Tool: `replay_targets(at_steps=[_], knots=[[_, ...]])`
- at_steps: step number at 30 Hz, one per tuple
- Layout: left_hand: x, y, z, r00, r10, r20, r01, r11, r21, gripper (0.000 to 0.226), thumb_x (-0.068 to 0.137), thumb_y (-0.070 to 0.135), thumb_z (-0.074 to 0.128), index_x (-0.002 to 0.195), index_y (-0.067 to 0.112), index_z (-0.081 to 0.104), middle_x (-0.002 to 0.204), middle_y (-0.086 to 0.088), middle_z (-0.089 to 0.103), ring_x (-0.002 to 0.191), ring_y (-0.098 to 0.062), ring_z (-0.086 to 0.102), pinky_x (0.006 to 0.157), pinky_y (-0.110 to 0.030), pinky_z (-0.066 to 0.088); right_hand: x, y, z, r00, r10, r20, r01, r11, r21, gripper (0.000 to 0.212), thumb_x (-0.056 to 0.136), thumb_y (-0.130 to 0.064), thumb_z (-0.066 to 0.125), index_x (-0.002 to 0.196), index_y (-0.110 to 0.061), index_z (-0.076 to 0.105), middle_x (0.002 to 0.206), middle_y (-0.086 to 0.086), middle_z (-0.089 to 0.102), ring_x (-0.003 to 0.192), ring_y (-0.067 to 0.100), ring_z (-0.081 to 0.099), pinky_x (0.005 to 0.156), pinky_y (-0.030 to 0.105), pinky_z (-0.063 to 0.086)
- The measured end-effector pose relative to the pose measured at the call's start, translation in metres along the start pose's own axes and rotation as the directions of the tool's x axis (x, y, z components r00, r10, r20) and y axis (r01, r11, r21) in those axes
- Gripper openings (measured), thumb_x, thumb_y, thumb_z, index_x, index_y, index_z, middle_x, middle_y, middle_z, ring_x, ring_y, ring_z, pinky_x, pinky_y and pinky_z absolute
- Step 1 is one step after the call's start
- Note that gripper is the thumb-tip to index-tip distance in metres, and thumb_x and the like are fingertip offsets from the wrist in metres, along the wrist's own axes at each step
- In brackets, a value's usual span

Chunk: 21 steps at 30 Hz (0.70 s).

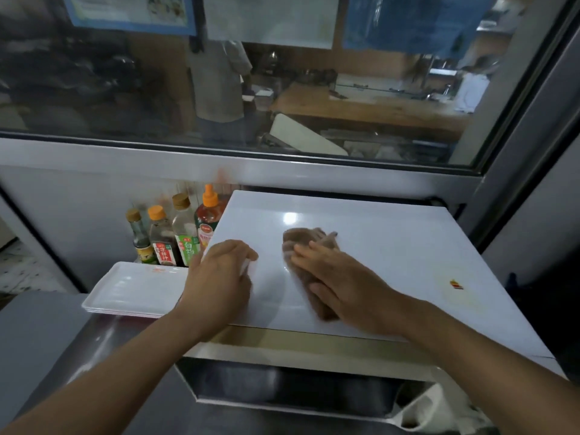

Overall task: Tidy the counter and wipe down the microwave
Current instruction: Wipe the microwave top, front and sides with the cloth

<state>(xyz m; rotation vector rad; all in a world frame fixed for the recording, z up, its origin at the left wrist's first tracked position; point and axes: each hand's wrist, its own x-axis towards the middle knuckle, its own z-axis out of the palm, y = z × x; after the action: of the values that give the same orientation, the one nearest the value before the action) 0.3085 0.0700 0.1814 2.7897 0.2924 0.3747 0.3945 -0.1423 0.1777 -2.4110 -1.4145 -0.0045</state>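
Head view: the right hand [337, 277] lies flat, fingers straight and slightly spread, pressing a brown cloth [309, 262] onto the white top of the microwave [392, 246]. The left hand [219, 277] rests on the top's left edge, fingers curled over something small and white that is too hidden to name. Sauce bottles [175, 233] and stacked white trays [135, 288] sit just left of the microwave.

Four sauce bottles [175, 233] stand in a row against the wall below a window [282, 89]. Just in front of them lies a stack of white trays [131, 290] on a steel counter [47, 334]. Behind the glass stands a person [219, 86] beside a wooden table [361, 108].
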Motion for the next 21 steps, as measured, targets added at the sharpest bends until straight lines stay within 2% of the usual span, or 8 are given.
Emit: replay_targets(at_steps=[2,4,8,11,14,17,19,21], knots=[[0.004,0.017,0.005,0.999,0.040,0.010,-0.040,0.999,-0.011,0.035,0.085,0.016,0.056,0.117,0.029,0.058,0.133,0.010,0.052,0.125,-0.012,0.045,0.105,-0.036,0.031,-0.012,0.013,-0.013,1.000,-0.004,0.030,0.004,1.000,0.015,0.047,0.099,-0.028,0.036,0.145,-0.027,0.031,0.155,-0.009,0.024,0.144,0.011,0.015,0.117,0.028,0.013],[0.007,0.034,0.010,0.997,0.069,0.041,-0.068,0.997,-0.023,0.036,0.085,0.019,0.055,0.119,0.030,0.056,0.134,0.011,0.051,0.124,-0.013,0.045,0.105,-0.035,0.033,-0.007,0.039,-0.027,0.994,0.088,0.066,-0.086,0.996,-0.031,0.047,0.101,-0.022,0.033,0.148,-0.023,0.026,0.157,-0.007,0.016,0.145,0.009,0.009,0.118,0.024,0.005],[0.004,0.050,0.018,0.994,0.055,0.093,-0.046,0.994,-0.095,0.036,0.086,0.022,0.054,0.120,0.034,0.055,0.135,0.012,0.047,0.125,-0.014,0.043,0.104,-0.037,0.036,0.010,0.078,-0.044,0.970,0.237,0.055,-0.226,0.961,-0.162,0.047,0.103,-0.021,0.028,0.149,-0.018,0.021,0.159,-0.004,0.010,0.145,0.010,0.006,0.118,0.032,0.007],[-0.001,0.058,0.018,0.996,-0.006,0.087,0.013,0.997,-0.082,0.036,0.084,0.019,0.052,0.116,0.035,0.055,0.134,0.012,0.045,0.122,-0.015,0.043,0.102,-0.039,0.036,0.002,0.074,-0.036,0.972,0.235,0.026,-0.228,0.959,-0.169,0.048,0.102,-0.023,0.029,0.149,-0.019,0.020,0.158,-0.003,0.012,0.145,0.012,0.007,0.118,0.030,0.003],[-0.001,0.076,0.023,0.998,-0.041,0.041,0.042,0.999,-0.025,0.032,0.085,0.021,0.054,0.116,0.030,0.054,0.132,0.009,0.048,0.121,-0.017,0.046,0.104,-0.036,0.034,-0.038,0.063,-0.029,0.993,0.120,0.020,-0.117,0.986,-0.114,0.049,0.102,-0.024,0.030,0.149,-0.023,0.020,0.158,-0.008,0.013,0.145,0.010,0.007,0.119,0.033,0.005],[-0.001,0.104,0.034,0.997,0.068,0.032,-0.067,0.998,-0.018,0.035,0.086,0.020,0.051,0.120,0.030,0.053,0.135,0.012,0.046,0.127,-0.014,0.041,0.106,-0.035,0.031,-0.075,0.071,-0.033,0.999,0.048,0.016,-0.048,0.999,-0.008,0.047,0.100,-0.022,0.035,0.147,-0.027,0.028,0.156,-0.011,0.020,0.145,0.008,0.011,0.119,0.032,0.010],[-0.001,0.122,0.041,0.990,0.129,0.056,-0.127,0.992,-0.027,0.037,0.087,0.020,0.049,0.123,0.030,0.052,0.137,0.013,0.044,0.130,-0.013,0.038,0.107,-0.036,0.029,-0.076,0.092,-0.044,0.997,0.075,0.030,-0.075,0.997,-0.003,0.047,0.101,-0.020,0.033,0.147,-0.025,0.027,0.157,-0.009,0.018,0.145,0.008,0.010,0.119,0.033,0.011],[-0.001,0.135,0.045,0.990,0.117,0.078,-0.114,0.992,-0.046,0.035,0.089,0.020,0.048,0.121,0.031,0.053,0.136,0.013,0.045,0.127,-0.015,0.040,0.106,-0.036,0.029,-0.069,0.120,-0.058,0.987,0.159,0.018,-0.158,0.987,-0.038,0.046,0.102,-0.020,0.030,0.148,-0.024,0.024,0.158,-0.007,0.014,0.146,0.010,0.008,0.118,0.036,0.010]])
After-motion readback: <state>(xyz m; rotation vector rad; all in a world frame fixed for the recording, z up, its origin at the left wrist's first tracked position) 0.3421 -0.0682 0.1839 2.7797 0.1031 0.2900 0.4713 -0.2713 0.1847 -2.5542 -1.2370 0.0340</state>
